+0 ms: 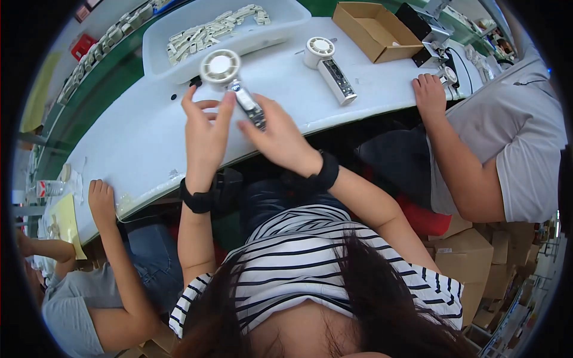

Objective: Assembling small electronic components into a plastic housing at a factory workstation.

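Observation:
A white handheld fan with a round, slotted head is held up over the near part of the table. Its handle has no cover here, so a silvery cylinder, probably a battery, and a dark circuit board show. My right hand grips the lower handle between thumb and fingers. Beside the handle's other side is my left hand, its thumb against the handle just below the head and its other fingers bent but apart. Farther right, a second fan lies on the white table, circuit board exposed.
A translucent bin of white plastic parts stands at the back. Right of it are a cardboard box and dark equipment. Co-workers sit on both sides, one hand resting at right, another at left. Small black discs lie near the bin.

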The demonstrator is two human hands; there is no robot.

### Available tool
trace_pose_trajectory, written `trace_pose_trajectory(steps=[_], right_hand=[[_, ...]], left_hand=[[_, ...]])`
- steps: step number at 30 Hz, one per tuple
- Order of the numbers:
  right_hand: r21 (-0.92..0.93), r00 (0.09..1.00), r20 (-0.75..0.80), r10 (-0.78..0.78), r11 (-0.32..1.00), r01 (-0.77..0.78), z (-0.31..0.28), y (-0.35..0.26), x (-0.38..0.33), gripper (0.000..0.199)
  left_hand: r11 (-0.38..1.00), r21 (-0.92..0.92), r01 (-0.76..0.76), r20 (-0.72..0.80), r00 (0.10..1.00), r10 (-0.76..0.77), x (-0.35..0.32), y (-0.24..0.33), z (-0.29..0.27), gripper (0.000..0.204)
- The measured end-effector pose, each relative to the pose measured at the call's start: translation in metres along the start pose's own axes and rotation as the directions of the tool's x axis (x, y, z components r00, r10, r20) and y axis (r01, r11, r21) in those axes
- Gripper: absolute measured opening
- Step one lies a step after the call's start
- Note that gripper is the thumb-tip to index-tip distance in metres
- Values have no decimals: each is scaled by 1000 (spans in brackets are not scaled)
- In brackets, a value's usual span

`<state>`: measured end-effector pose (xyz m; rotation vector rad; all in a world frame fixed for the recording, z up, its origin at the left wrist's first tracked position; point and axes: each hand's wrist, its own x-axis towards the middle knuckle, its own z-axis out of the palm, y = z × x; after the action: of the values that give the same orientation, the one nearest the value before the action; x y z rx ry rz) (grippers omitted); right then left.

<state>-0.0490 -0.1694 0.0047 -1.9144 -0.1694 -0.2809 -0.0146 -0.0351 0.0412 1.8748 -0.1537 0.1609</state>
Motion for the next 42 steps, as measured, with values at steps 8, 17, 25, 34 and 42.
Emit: trace_pose_trajectory(steps=[8, 17, 25, 34, 42], right_hand=[[-251, 922, 164, -352, 889, 384, 0, -18, 6, 58], [-890, 995, -99, 30, 444, -102, -131, 33, 40, 56], [-803, 977, -58, 205, 572, -168, -142, 28, 58, 37], [-680, 938, 341, 59, 704, 203, -80, 9, 96, 37], [-407, 865, 484, -128, 843, 352, -83, 6, 135, 38]], left_hand=[[948, 288, -137, -88, 982, 169, 22, -20, -31, 69], [671, 725, 155, -279, 957, 81, 60, -88, -144, 64], [648, 707, 284, -299, 950, -90, 69, -99, -158, 63], [730, 623, 281, -233, 958, -170, 75, -96, -174, 81], [546, 837, -29, -190, 921, 340, 49, -12, -125, 68]])
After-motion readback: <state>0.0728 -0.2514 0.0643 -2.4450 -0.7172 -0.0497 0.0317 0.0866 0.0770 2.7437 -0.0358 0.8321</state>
